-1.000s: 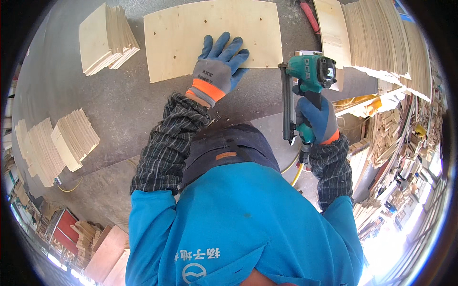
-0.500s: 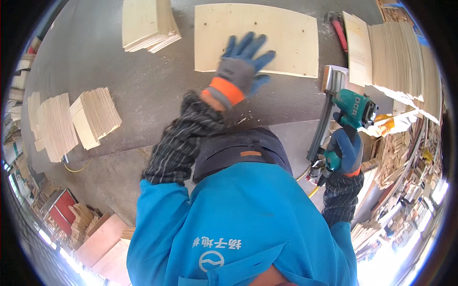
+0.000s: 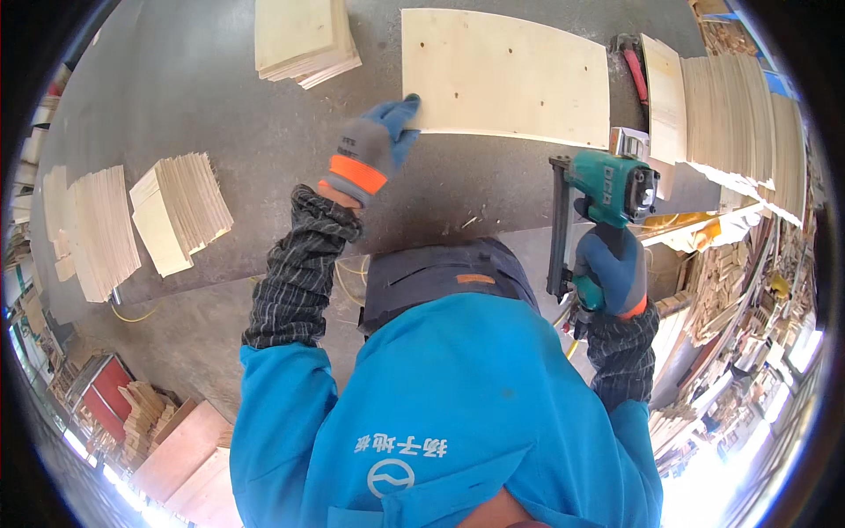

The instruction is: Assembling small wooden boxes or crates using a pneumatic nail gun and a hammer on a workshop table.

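Observation:
A flat pale wooden panel (image 3: pixel 506 75) with several small dark marks lies on the dark table. My left hand (image 3: pixel 374 145), in a grey-blue glove with an orange cuff, is at the panel's near left corner. Its fingers reach out against the left edge, with the thumb apart from them. My right hand (image 3: pixel 613 264), gloved alike, is closed around the handle of a green nail gun (image 3: pixel 607 187). The gun is held up near the table's front edge, right of my body, its silver head close to the panel's near right corner.
Stacks of thin wooden sheets stand at the back left (image 3: pixel 299 40), at the left (image 3: pixel 180 211) and at the right (image 3: pixel 726 119). A red-handled tool (image 3: pixel 634 70) lies between the panel and the right stack. A yellow hose (image 3: pixel 136 315) shows below the table's left edge.
My left hand has moved left off the panel's face to its left edge, its fingers less spread. The nail gun in my right hand has shifted left and turned slightly.

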{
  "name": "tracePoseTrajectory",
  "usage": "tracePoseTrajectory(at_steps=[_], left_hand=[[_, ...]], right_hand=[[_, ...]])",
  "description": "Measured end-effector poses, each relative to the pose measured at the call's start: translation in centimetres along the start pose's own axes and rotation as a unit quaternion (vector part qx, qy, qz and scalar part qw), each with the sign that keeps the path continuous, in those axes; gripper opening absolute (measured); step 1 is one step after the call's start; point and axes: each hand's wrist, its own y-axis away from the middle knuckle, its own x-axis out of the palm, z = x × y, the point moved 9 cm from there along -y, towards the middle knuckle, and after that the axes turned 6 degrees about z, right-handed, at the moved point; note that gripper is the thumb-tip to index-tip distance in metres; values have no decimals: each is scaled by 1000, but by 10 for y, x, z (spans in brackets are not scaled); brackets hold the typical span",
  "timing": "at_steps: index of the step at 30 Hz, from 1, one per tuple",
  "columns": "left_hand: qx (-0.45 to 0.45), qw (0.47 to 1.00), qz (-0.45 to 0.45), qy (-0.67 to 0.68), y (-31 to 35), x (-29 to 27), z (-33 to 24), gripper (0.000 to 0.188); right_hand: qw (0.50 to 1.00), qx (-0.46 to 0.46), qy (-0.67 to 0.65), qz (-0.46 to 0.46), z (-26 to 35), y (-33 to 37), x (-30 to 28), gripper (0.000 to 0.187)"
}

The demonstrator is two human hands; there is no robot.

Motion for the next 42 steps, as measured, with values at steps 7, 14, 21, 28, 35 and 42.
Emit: tracePoseTrajectory(at_steps=[7,14,21,28,35,42], left_hand=[[64,996,-41,-42,8,1,-29,41],[73,996,-16,-50,6,6,-28,37],[-11,989,-7,146,3,8,-4,35],[-11,994,18,111,1,10,-5,36],[3,991,15,134,2,10,-4,37],[7,991,5,137,6,10,-3,38]], right_hand=[[998,-4,17,67,24,-15,53,47],[993,-18,57,104,28,-37,97,45],[992,-14,73,101,30,-43,112,41],[991,5,87,106,25,-48,115,41],[991,-45,51,116,29,-58,128,43],[990,-4,66,125,28,-64,136,39]])
